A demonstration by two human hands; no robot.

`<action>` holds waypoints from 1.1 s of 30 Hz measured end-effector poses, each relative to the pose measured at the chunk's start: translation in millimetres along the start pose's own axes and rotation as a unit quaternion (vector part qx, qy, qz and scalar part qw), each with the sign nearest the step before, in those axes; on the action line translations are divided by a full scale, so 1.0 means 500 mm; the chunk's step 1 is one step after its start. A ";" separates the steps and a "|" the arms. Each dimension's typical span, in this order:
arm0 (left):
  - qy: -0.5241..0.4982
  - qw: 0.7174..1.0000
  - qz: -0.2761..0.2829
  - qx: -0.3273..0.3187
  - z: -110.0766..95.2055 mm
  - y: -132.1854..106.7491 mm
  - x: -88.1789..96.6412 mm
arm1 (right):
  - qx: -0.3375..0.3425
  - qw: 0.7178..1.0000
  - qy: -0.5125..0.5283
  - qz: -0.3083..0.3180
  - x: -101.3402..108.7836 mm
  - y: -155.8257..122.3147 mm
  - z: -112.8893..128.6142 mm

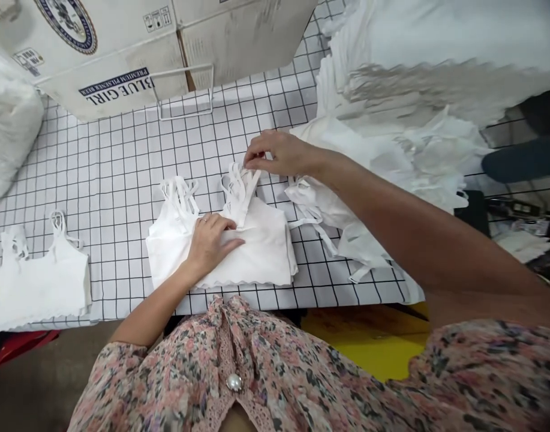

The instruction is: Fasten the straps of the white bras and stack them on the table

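A stack of white strappy crop tops lies on the grid-patterned table in front of me. My left hand rests flat on the middle of the top garment, fingers stretched out, pressing it down. My right hand is at the garment's far right shoulder, its fingertips pinched on the white straps. The left set of straps lies loose on the table.
Another white crop top lies at the table's left front. A heap of white garments fills the right side. Cardboard boxes stand at the back, with a white wire frame before them. A white bag sits far left.
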State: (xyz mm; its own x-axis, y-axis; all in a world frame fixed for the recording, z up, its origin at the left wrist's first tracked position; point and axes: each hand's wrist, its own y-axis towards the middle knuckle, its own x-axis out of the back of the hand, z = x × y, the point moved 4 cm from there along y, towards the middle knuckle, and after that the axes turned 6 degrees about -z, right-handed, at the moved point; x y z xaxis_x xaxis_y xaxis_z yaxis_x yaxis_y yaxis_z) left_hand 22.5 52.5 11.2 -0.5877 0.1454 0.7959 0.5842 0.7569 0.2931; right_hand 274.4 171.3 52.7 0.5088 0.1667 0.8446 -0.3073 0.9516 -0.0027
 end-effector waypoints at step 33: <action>0.081 0.996 0.044 -0.019 0.034 -0.112 0.041 | -0.170 0.921 -0.052 -0.346 -0.184 -0.344 0.070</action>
State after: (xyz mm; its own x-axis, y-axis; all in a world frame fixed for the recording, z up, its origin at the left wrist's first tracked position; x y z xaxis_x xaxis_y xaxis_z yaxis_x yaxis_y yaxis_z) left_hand -31.6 24.2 2.1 -0.4364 0.1027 0.8939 0.6525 0.7202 0.2358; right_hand 252.2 -16.5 -5.7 0.4031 -0.5183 0.7542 0.3399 0.8500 0.4024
